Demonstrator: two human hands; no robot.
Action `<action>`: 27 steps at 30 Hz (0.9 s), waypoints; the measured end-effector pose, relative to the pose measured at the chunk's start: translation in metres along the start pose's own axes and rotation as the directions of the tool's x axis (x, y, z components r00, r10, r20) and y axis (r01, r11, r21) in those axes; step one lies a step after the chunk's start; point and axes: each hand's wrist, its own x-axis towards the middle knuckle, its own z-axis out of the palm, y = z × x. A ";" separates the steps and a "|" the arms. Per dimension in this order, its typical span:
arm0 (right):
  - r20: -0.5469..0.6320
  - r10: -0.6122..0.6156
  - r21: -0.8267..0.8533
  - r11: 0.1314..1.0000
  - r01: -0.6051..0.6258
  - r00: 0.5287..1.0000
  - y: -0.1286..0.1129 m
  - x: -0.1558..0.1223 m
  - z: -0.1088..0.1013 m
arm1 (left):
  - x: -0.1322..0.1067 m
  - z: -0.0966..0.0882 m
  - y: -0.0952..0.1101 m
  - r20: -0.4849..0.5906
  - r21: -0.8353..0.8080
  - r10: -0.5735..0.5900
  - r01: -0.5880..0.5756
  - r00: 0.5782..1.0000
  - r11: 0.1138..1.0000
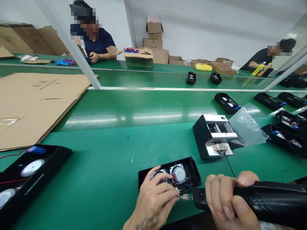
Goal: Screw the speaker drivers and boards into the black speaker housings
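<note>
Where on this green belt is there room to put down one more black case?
Green belt shows between the open speaker case by the left hand and the cardboard sheet. Crowded: right side, around the white-topped unit and plastic bag.

Two bare hands low in frame, both forward and close together, well apart from any other person's.

Left hand (pixel 155 199) at 6 o'clock, entering from the bottom edge, back of the hand up. Fingers (pixel 165 191) curled and pointing toward 3 o'clock, fingertips bunched. Thumb (pixel 155 172) raised and reaching toward 12 o'clock. Tattoo (pixel 146 223) on the left wrist (pixel 141 222), dark ink, partly cut off by the frame.

Right hand (pixel 226 201) between 4 and 5 o'clock, in a firm closed fist, fingers (pixel 214 191) wrapped and knuckles facing 9 o'clock. Right forearm (pixel 271 226) barely shows, running off the lower edge toward 5 o'clock.
</note>
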 end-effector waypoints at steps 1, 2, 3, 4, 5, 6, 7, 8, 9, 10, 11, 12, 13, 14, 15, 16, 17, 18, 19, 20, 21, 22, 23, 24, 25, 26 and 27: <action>0.004 0.002 -0.007 1.000 -0.002 1.000 -0.001 0.000 0.000 | 0.000 0.000 0.001 0.000 -0.002 0.000 0.000 1.000 1.000; 0.011 0.001 -0.015 1.000 -0.001 1.000 -0.002 0.000 0.001 | 0.000 0.000 0.002 -0.001 -0.008 -0.005 0.005 1.000 1.000; 0.018 0.001 -0.027 1.000 0.000 1.000 -0.003 0.000 0.001 | 0.001 0.001 0.003 -0.004 -0.015 -0.013 0.013 1.000 1.000; 0.025 0.003 -0.043 0.999 -0.002 1.000 -0.004 -0.001 0.002 | 0.001 0.001 0.004 -0.014 -0.021 -0.020 0.020 1.000 1.000; 0.030 0.004 -0.057 0.998 -0.002 1.000 -0.005 -0.001 0.003 | 0.001 0.001 0.004 -0.023 -0.024 -0.024 0.023 0.999 0.999; 0.036 0.003 -0.069 0.998 -0.001 0.999 -0.005 -0.001 0.004 | 0.001 0.001 0.005 -0.025 -0.023 -0.024 0.024 0.999 0.999; 0.041 0.007 -0.081 0.997 -0.003 0.999 -0.006 -0.001 0.004 | 0.001 0.001 0.005 -0.018 -0.018 -0.020 0.019 1.000 1.000; 0.043 0.011 -0.089 0.996 -0.007 0.999 -0.007 -0.002 0.005 | 0.001 0.000 0.005 -0.003 -0.009 -0.012 0.012 1.000 1.000; 0.048 0.018 -0.094 0.996 -0.013 0.999 -0.007 -0.001 0.005 | 0.001 -0.001 0.004 0.012 0.001 -0.003 0.003 1.000 1.000; 0.060 0.026 -0.095 0.995 -0.021 0.998 -0.007 -0.001 0.005 | 0.001 -0.001 0.004 0.033 0.011 0.007 -0.008 0.999 1.000; 0.065 0.034 -0.097 0.995 -0.028 0.997 -0.007 -0.001 0.006 | 0.001 -0.002 0.003 0.049 0.024 0.018 -0.019 0.999 1.000; 0.071 0.039 -0.101 0.994 -0.032 0.997 -0.007 -0.001 0.006 | 0.001 -0.002 0.002 0.053 0.041 0.025 -0.028 0.998 0.999; 0.074 0.039 -0.110 0.993 -0.031 0.996 -0.007 0.000 0.006 | 0.000 -0.001 0.001 0.052 0.063 0.028 -0.032 0.998 0.998; 0.075 0.032 -0.123 0.992 -0.022 0.997 -0.007 0.000 0.006 | -0.001 0.000 0.000 0.051 0.089 0.026 -0.030 0.998 0.996; 0.071 0.023 -0.142 0.990 -0.013 0.997 -0.006 0.000 0.006 | -0.003 0.001 -0.001 0.054 0.121 0.020 -0.026 0.998 0.992; 0.060 0.008 -0.162 0.987 0.002 0.998 -0.004 -0.001 0.005 | -0.004 0.004 -0.001 0.065 0.155 0.011 -0.020 0.998 0.988; 0.050 -0.009 -0.178 0.984 0.018 0.999 -0.003 -0.001 0.003 | -0.006 0.006 -0.002 0.078 0.188 0.000 -0.015 0.997 0.982; 0.043 -0.020 -0.189 0.982 0.028 0.999 0.000 -0.001 0.002 | -0.008 0.008 -0.002 0.093 0.220 -0.008 -0.012 0.996 0.975; 0.038 -0.028 -0.196 0.980 0.035 0.999 0.002 -0.002 0.000 | -0.009 0.011 -0.003 0.110 0.247 -0.016 -0.012 0.994 0.969; 0.041 -0.030 -0.199 0.979 0.038 0.999 0.006 -0.003 -0.002 | -0.011 0.013 -0.003 0.128 0.267 -0.024 -0.011 0.992 0.964; 0.045 -0.027 -0.201 0.979 0.036 0.999 0.009 -0.004 -0.004 | -0.012 0.015 -0.003 0.140 0.277 -0.028 -0.012 0.990 0.961; 0.056 -0.020 -0.202 0.979 0.031 0.998 0.012 -0.004 -0.006 | -0.012 0.016 -0.003 0.149 0.279 -0.025 -0.018 0.988 0.960; 0.066 -0.003 -0.202 0.979 0.016 0.998 0.015 -0.005 -0.008 | -0.012 0.017 -0.003 0.156 0.274 -0.019 -0.025 0.988 0.961; 0.072 0.012 -0.198 0.980 0.002 0.997 0.018 -0.006 -0.010 | -0.012 0.017 -0.003 0.163 0.265 -0.010 -0.034 0.986 0.964; 0.078 0.027 -0.191 0.982 -0.011 0.997 0.021 -0.007 -0.012 | -0.012 0.017 -0.003 0.169 0.258 -0.003 -0.042 0.986 0.965; 0.082 0.041 -0.183 0.983 -0.026 0.996 0.023 -0.007 -0.013 | -0.012 0.017 -0.004 0.173 0.254 0.003 -0.047 0.985 0.966; 0.088 0.050 -0.175 0.984 -0.034 0.995 0.025 -0.008 -0.015 | -0.011 0.016 -0.004 0.177 0.254 0.003 -0.049 0.984 0.966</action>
